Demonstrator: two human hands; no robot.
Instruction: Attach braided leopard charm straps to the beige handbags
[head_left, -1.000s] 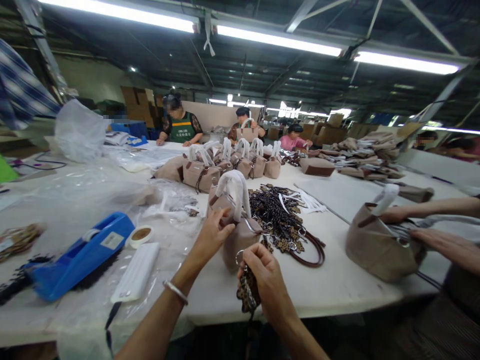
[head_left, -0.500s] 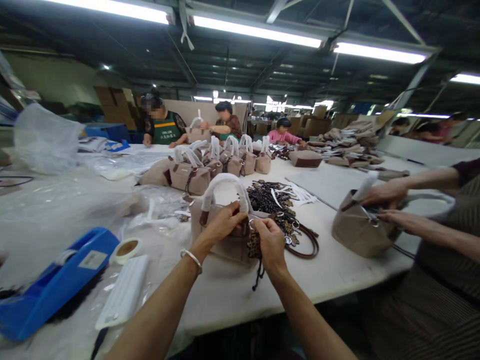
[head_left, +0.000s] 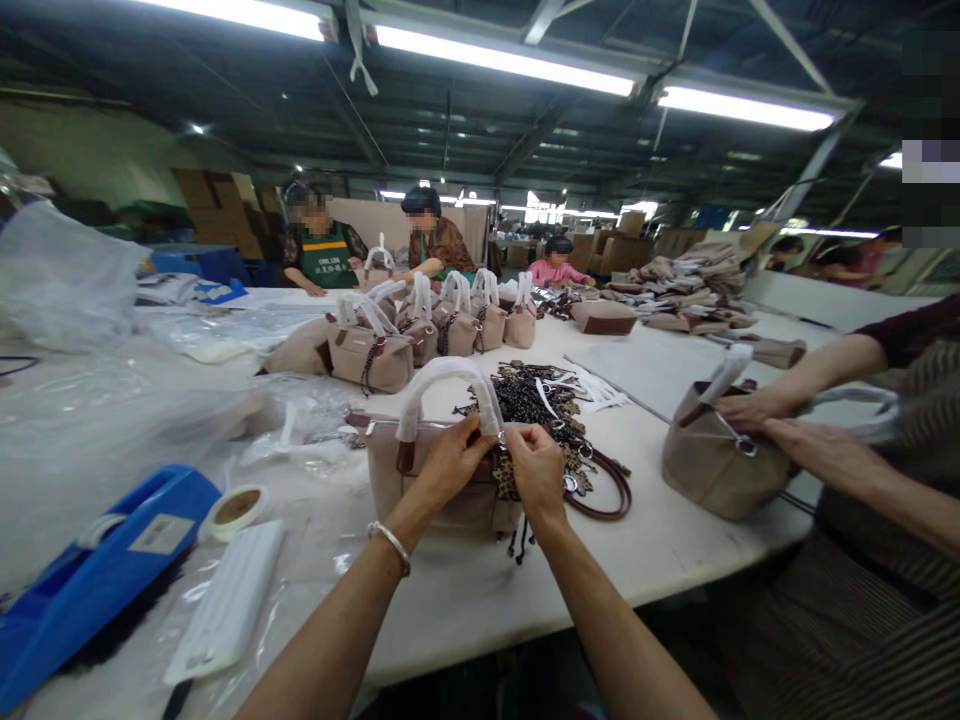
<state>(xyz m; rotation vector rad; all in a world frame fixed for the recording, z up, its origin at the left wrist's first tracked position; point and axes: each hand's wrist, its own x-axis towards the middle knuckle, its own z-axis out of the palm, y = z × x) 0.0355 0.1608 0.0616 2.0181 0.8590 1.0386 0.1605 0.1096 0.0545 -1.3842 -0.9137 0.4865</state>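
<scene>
A beige handbag [head_left: 386, 475] stands on the table before me, its raised handle [head_left: 450, 370] wrapped in white padding. My left hand [head_left: 454, 462] is closed in a pinch at the right foot of that handle. Close against it, my right hand [head_left: 535, 470] pinches a leopard-print bag charm [head_left: 505, 476] near its metal ring [head_left: 502, 438]. The charm's dark cords [head_left: 519, 545] dangle below my fingers. Whether the ring is hooked onto the bag is hidden by my fingertips. Just behind lies a heap of black braided charms [head_left: 525, 395], with a brown strap [head_left: 621, 490] beside it.
A blue tape dispenser [head_left: 127, 560], a tape roll [head_left: 237, 508] and a white flat device [head_left: 229, 598] lie at left among clear plastic. Finished-looking handbags [head_left: 371, 358] stand behind. At right a co-worker's hands [head_left: 787, 425] work on another handbag [head_left: 701, 460]. More people sit across the table.
My two hands have come closer together, the charm's ring now up against the handle's foot. The co-worker's hands at right have shifted on their bag. The view has turned slightly.
</scene>
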